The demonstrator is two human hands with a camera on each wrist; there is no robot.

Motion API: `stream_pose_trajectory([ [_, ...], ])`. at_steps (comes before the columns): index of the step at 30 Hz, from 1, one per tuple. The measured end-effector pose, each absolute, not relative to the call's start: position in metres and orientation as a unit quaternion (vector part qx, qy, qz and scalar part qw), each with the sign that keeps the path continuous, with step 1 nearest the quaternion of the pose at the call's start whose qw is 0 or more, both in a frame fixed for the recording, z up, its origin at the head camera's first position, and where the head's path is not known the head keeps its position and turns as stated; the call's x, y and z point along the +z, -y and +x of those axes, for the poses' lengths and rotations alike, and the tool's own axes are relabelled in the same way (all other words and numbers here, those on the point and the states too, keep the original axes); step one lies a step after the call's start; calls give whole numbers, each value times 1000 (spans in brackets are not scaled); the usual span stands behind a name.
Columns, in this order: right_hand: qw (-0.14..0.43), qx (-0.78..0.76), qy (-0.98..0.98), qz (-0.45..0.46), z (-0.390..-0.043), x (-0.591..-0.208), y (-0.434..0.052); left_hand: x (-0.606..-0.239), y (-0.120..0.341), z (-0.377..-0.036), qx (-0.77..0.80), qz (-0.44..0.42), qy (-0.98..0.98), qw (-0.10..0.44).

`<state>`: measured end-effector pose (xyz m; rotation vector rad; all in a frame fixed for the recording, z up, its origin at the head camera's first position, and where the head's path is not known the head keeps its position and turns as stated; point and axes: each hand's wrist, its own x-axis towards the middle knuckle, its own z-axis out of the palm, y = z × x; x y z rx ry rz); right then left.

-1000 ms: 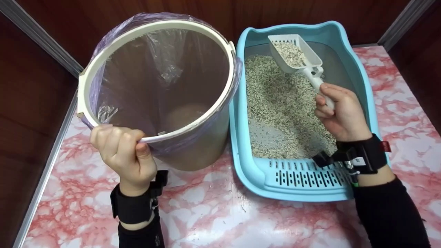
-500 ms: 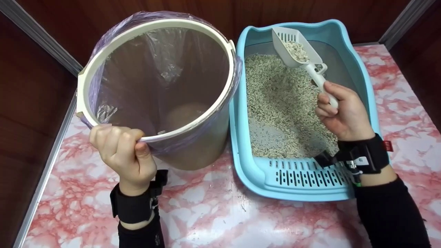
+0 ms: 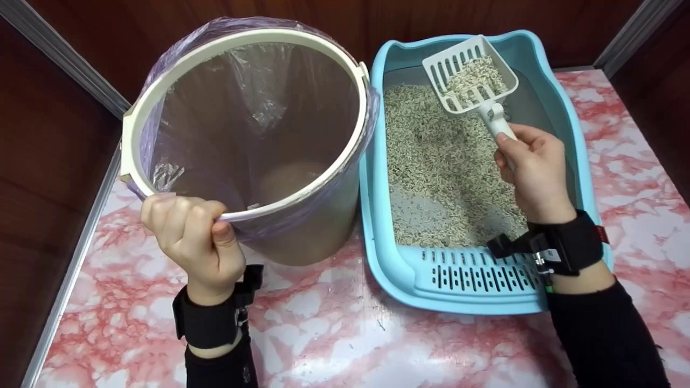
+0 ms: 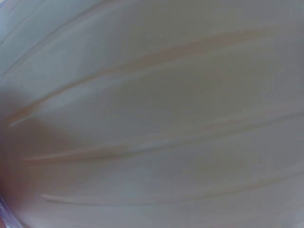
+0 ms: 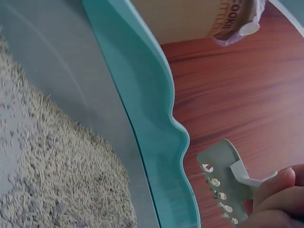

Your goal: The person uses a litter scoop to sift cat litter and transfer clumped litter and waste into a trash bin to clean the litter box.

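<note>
My left hand (image 3: 194,242) grips the near-left rim of a cream trash bin (image 3: 307,242), fingers curled over its edge. A thin purple bag (image 3: 264,70) lines the bin and folds over the rim. My right hand (image 3: 539,172) holds a white slotted litter scoop (image 3: 497,123) by its handle, above the far part of a blue litter box (image 3: 369,188). Pale litter pellets (image 3: 477,78) lie in the scoop. More litter (image 3: 442,145) covers much of the box floor. In the right wrist view, the scoop (image 5: 225,173) shows its slotted underside with pellets in the slots.
Bin and litter box stand side by side on a red-and-white marbled surface (image 3: 323,334). Dark wood panels (image 3: 345,21) rise behind and at both sides. A slotted grate (image 3: 485,277) forms the box's near end. The bin's ribbed outside (image 4: 166,104) fills the left wrist view.
My right hand has turned, swinging the scoop from a sideways tilt to face the camera, its slotted bottom now showing. The scoop also moved slightly right and away. My left hand stayed on the bin.
</note>
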<state>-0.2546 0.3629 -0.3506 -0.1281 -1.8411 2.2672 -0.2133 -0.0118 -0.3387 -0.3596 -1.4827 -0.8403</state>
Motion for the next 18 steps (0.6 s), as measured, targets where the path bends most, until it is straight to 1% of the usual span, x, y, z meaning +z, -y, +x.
stream_pose_trajectory([
  [6,142,665,731,-56,-257,-350,-361,-338,12,-213,-369,-158,653,643],
  [11,151,583,796,-66,-257,-351,-361,-338,12,-213,-370,-157,653,642],
  [18,159,550,817,-66,-256,-351,-361,-338,11,-212,-369,-156,653,642],
])
